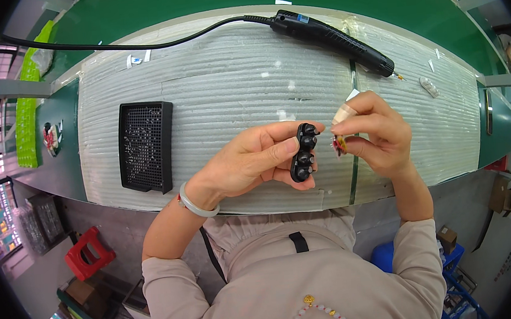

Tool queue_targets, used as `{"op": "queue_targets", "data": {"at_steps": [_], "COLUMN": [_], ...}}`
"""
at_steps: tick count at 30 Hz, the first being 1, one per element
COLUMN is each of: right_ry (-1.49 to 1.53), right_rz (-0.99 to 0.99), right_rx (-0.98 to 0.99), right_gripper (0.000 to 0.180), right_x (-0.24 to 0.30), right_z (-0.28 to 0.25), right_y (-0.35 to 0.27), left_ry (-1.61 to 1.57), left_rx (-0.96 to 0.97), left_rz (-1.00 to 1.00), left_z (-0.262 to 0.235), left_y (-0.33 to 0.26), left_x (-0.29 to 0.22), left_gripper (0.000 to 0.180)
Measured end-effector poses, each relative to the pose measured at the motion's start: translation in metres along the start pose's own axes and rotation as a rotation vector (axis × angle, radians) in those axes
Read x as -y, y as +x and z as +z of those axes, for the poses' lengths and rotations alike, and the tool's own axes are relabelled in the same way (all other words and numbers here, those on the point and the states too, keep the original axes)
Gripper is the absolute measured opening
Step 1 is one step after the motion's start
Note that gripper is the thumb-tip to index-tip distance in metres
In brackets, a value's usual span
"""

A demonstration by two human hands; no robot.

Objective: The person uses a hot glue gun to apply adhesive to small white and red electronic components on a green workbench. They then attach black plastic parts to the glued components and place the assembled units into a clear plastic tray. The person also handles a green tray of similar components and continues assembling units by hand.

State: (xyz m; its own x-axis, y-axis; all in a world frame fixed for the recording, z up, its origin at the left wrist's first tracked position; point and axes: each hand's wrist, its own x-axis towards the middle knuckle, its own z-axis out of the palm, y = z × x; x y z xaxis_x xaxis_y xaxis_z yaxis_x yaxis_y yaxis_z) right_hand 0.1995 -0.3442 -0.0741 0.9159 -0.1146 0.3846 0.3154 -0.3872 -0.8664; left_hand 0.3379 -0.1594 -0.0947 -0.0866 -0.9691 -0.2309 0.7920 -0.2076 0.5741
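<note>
My left hand (255,158) grips a black plastic part (304,154) with several rounded knobs along its length, thumb on one side and fingers behind. Just to the right, my right hand (376,135) pinches a small piece with red and yellow bits (339,144), perhaps wires; its exact kind is too small to make out. A gap separates the two held things. A pale bandage wraps one fingertip of the right hand. Both hands are over the near part of the padded table.
A black perforated tray (144,147) of small metal pieces, likely screws, lies left on the ribbed foam sheet (213,85). A black electric screwdriver (333,42) rests at the back, its cable (138,47) running left. A small clear plastic piece (429,86) lies right. Red stool (90,253) at lower left.
</note>
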Motion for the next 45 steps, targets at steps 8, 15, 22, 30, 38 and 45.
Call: {"op": "queue_targets", "data": {"at_steps": [8,15,22,30,38,45], "right_ry": [-0.689,-0.722,-0.696,-0.692,-0.672,-0.716], "right_rz": [-0.647,-0.656,-0.636,-0.646,-0.650,-0.650], "right_rx": [-0.015,-0.008,0.037,0.015,0.043,0.089], "right_gripper": [0.024,0.022,0.022,0.024,0.022,0.023], "right_x": [0.007,0.008,0.007,0.009,0.008,0.002], "right_z": [0.008,0.011,0.012,0.014,0.015,0.020], "right_y": [-0.008,-0.013,-0.011,-0.012,-0.009,-0.007], "left_ry": [0.189,0.264,0.256,0.295,0.300,0.376], "left_rx": [-0.038,-0.017,-0.011,-0.031,-0.028,-0.024], "left_rz": [-0.002,0.015,0.007,-0.012,-0.003,0.001], "left_z": [0.005,0.003,0.003,0.003,0.002,-0.002], "left_y": [-0.003,-0.006,-0.008,-0.008,-0.009,-0.008], "left_x": [-0.005,-0.005,-0.007,-0.008,-0.007,-0.008], "left_gripper": [0.044,0.041,0.041,0.040,0.040,0.039]}}
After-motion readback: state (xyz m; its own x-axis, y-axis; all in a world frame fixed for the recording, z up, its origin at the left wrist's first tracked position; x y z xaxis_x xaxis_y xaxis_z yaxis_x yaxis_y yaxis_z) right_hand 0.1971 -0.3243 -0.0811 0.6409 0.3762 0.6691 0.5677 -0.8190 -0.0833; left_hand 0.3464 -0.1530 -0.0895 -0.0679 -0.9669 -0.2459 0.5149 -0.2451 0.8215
